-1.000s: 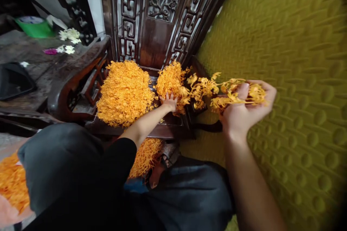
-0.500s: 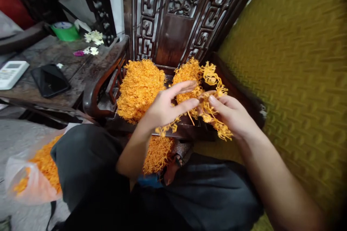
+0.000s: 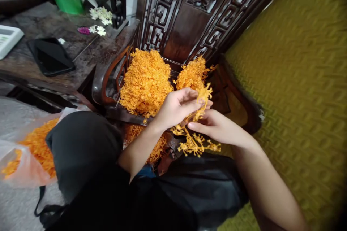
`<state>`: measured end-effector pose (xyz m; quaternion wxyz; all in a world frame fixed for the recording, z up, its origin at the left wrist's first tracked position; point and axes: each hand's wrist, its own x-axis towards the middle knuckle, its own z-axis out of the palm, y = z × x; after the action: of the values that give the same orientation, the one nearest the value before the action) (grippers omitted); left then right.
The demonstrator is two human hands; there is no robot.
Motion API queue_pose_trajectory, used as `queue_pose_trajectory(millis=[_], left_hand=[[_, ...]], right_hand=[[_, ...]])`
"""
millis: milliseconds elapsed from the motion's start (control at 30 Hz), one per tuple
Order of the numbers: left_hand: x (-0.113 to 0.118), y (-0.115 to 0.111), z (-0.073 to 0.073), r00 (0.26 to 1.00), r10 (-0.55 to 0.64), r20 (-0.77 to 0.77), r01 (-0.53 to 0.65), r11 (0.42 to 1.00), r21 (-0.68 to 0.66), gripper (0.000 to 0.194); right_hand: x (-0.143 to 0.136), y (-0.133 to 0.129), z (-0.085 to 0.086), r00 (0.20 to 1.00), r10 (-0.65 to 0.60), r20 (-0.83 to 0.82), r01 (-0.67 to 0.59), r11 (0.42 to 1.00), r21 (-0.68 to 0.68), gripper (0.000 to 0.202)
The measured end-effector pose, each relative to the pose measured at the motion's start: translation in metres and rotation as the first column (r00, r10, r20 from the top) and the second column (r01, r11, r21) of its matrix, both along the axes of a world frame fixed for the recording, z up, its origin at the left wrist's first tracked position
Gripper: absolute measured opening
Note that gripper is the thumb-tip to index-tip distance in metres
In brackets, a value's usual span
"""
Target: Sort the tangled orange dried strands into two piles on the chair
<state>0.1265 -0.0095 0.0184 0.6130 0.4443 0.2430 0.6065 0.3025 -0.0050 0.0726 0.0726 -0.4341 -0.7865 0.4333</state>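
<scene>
An orange branching flower sprig is held between my hands, in front of the chair seat. My left hand pinches its upper part, and the tufted top sticks up past the fingertips. My right hand closes on the stem lower down; its fingers are partly hidden behind the sprig. Beyond them, on the seat, lie a large heap of orange sprigs to the left and a smaller orange pile to the right.
Below the seat is a mass of orange stems. A plastic bag with orange bits rests on the floor at left. The side table carries a phone, a white remote, green tape and small flowers.
My left hand has closed on the sprig's upper part. My right hand has shifted left and lower on it, and the sprig hangs differently. The whole view has also tilted.
</scene>
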Motion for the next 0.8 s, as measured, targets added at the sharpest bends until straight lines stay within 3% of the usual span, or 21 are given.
queue_pose_trajectory(millis=[67,133,200,267,467,600,700,800], left_hand=[[0.000,-0.001,0.001,0.997,0.073,-0.004,-0.073,0.997,0.001,0.019],[0.000,-0.002,0.000,0.989,0.143,-0.048,-0.141,0.989,0.040,0.021],[0.002,-0.003,-0.001,0.978,0.188,-0.094,-0.180,0.980,0.082,0.020],[0.005,-0.004,-0.002,0.971,0.204,-0.125,-0.192,0.976,0.103,0.019],[0.006,-0.003,-0.005,0.971,0.193,-0.142,-0.180,0.979,0.097,0.028],[0.003,-0.001,-0.008,0.970,0.150,-0.194,-0.134,0.987,0.092,0.034],[0.004,-0.004,-0.007,0.962,0.053,-0.268,-0.032,0.996,0.082,0.034],[0.004,-0.010,-0.001,0.970,0.024,-0.242,-0.005,0.997,0.078,0.029]], right_hand=[[0.001,-0.001,0.005,0.992,-0.118,-0.043,0.123,0.983,0.135,0.041],[0.001,-0.004,0.009,0.949,-0.239,-0.206,0.294,0.907,0.302,0.054],[-0.002,-0.009,0.011,0.905,-0.243,-0.350,0.388,0.809,0.441,0.079],[-0.006,-0.013,0.013,0.909,-0.186,-0.374,0.371,0.770,0.519,0.092],[0.000,-0.013,0.019,0.939,-0.199,-0.281,0.333,0.734,0.591,0.053],[0.011,-0.008,0.023,0.951,-0.177,-0.255,0.298,0.752,0.588,0.026],[0.013,-0.009,0.022,0.925,-0.181,-0.334,0.345,0.769,0.539,0.015],[0.013,-0.009,0.018,0.882,-0.210,-0.421,0.385,0.836,0.390,0.013]])
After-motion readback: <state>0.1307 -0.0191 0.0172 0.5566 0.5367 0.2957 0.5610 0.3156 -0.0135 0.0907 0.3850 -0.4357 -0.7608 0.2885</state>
